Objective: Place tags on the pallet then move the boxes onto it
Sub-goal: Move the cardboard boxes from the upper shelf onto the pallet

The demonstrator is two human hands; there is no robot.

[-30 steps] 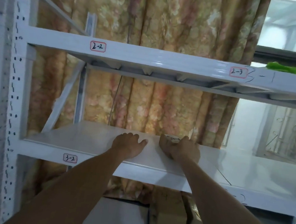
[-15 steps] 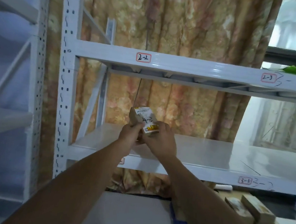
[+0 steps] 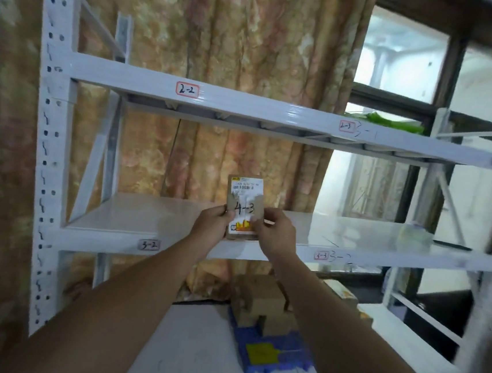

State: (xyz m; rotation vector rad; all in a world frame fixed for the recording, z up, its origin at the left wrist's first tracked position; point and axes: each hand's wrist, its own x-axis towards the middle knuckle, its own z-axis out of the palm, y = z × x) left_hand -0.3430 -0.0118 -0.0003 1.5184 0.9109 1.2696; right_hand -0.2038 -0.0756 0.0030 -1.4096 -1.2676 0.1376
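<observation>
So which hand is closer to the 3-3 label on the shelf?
Right. The right hand sits just up and left of the 3-3 label; the left hand is farther left, on the other side of the box both hold.

You hold a small cardboard box (image 3: 244,208) upright in front of the white shelving rack (image 3: 53,149), its label facing you with "4-3" handwritten under a barcode. Your left hand (image 3: 209,224) grips its left edge and your right hand (image 3: 276,234) pinches its right edge, both near the bottom. Behind the box runs the shelf level tagged 3-2 (image 3: 149,244) and 3-3 (image 3: 321,255); the beam above carries 2-2 (image 3: 187,90) and 2-3 (image 3: 346,126). Below, between your forearms, a blue pallet (image 3: 297,361) lies on a white surface with a yellow tag (image 3: 261,354) on it and brown boxes (image 3: 260,302) stacked at its far end. A patterned curtain (image 3: 223,33) hangs behind the rack.
</observation>
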